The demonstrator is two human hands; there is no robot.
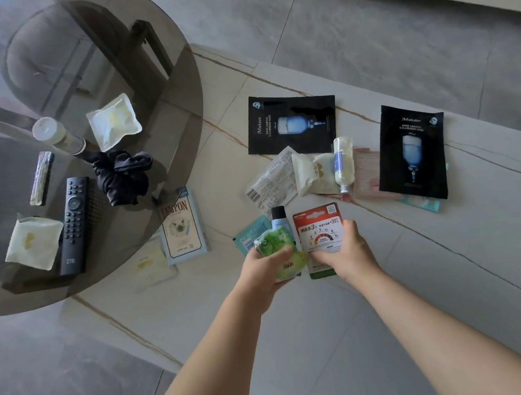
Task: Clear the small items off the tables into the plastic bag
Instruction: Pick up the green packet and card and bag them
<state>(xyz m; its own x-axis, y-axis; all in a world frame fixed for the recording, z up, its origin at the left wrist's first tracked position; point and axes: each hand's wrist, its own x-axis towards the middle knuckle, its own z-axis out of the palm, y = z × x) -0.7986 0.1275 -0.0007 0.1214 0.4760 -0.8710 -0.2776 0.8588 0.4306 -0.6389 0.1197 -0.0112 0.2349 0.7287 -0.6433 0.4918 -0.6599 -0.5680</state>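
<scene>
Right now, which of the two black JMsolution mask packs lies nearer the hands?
The left black mask pack, lying landscape above the barcode sachet. The other black mask pack stands portrait, farther out past the small bottle.

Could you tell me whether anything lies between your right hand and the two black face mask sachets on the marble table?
Right hand already grips a red card pack. Bare tabletop leads to the right black sachet; a cream pouch and small white bottle lie before the left black sachet.

- A green packet (278, 254) was held up in the left hand (264, 271).
- A red card (320, 235) was pinched by the right hand (346, 252).
- Two black mask packs (291, 125) (410, 152) lay flat on the pale tabletop (458, 254).
- A small clear bottle (343, 163) lay on its side between the two packs.
</scene>
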